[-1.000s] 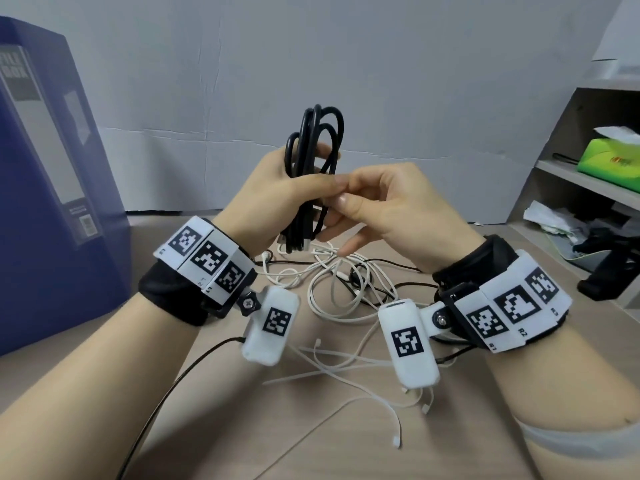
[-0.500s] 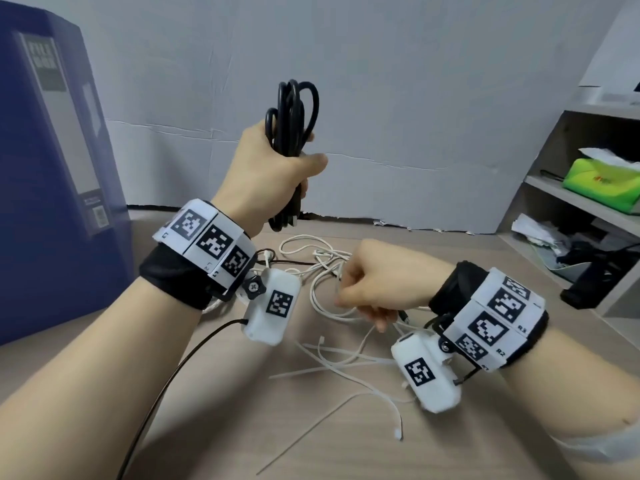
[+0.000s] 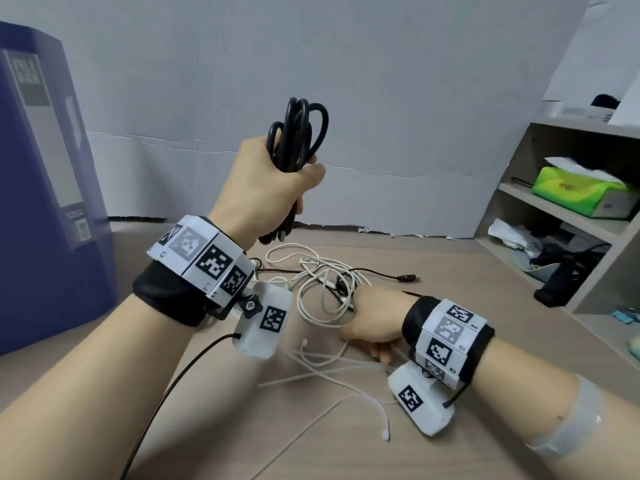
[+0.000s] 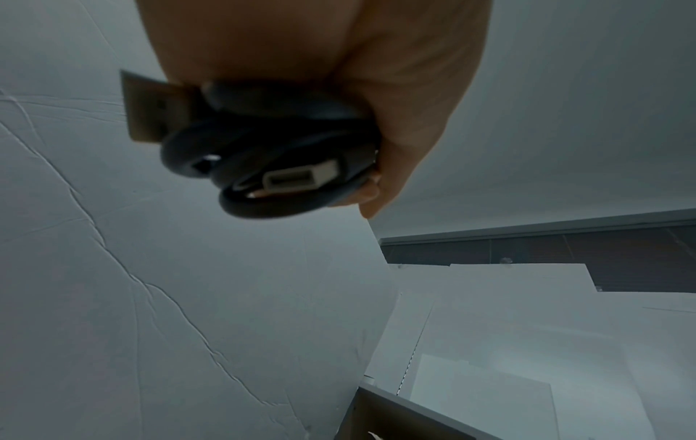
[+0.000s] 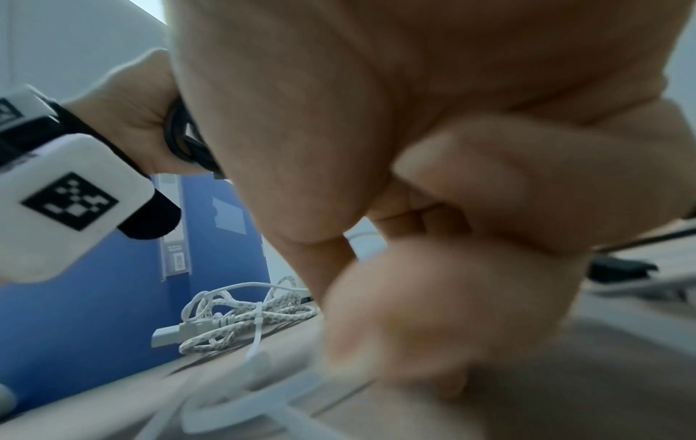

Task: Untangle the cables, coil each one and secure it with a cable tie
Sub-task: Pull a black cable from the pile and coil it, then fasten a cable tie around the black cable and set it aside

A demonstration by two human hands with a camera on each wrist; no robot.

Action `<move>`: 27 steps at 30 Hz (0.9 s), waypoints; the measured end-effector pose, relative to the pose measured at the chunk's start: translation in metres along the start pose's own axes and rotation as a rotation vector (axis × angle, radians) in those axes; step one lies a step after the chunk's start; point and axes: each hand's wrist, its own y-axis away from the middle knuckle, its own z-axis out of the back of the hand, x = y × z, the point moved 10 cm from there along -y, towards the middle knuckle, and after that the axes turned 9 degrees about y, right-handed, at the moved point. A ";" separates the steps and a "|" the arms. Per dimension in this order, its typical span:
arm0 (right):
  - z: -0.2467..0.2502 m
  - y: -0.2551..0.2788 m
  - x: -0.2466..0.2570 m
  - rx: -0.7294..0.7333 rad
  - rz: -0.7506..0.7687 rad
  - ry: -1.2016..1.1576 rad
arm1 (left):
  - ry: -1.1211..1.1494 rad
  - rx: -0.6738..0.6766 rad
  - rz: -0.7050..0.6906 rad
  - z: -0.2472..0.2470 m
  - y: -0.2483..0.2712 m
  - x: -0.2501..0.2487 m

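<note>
My left hand (image 3: 273, 188) is raised above the table and grips a coiled black cable (image 3: 298, 133). Its loops stick up out of the fist, and in the left wrist view the cable (image 4: 278, 166) shows its plugs under my left hand (image 4: 339, 59). My right hand (image 3: 372, 327) is down on the table, fingers curled, at several loose white cable ties (image 3: 329, 372). The right wrist view is blurred: my right hand's fingers (image 5: 489, 208) are curled just above the ties (image 5: 241, 402), and a grip on one cannot be made out. A tangle of white cables (image 3: 322, 285) lies between my arms.
A thin black cable with a plug (image 3: 408, 278) runs out of the tangle. A braided white cable bundle (image 5: 241, 321) bound with a tie lies near the blue file box (image 3: 45, 202). A shelf unit (image 3: 554, 209) with a green tissue box (image 3: 581, 190) stands at the right.
My right hand left the black coil and dropped to the cable ties on the table. My left hand kept the coil and stayed raised.
</note>
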 end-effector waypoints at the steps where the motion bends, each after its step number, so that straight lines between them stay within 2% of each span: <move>1: -0.001 0.000 -0.002 0.003 -0.009 -0.015 | 0.005 -0.006 0.000 0.001 -0.001 0.000; 6: 0.001 0.001 -0.009 -0.028 -0.048 -0.135 | 0.027 -0.005 0.007 0.001 -0.003 0.004; 12: 0.036 0.018 -0.013 -0.119 -0.047 -0.205 | 0.037 0.012 0.041 -0.002 -0.003 0.010; 22: 0.055 0.048 0.001 -0.029 0.057 -0.242 | 0.064 0.041 0.090 -0.009 0.001 0.013; 27: 0.064 0.047 -0.002 -0.104 0.071 -0.128 | 0.052 0.051 0.098 -0.011 0.002 0.014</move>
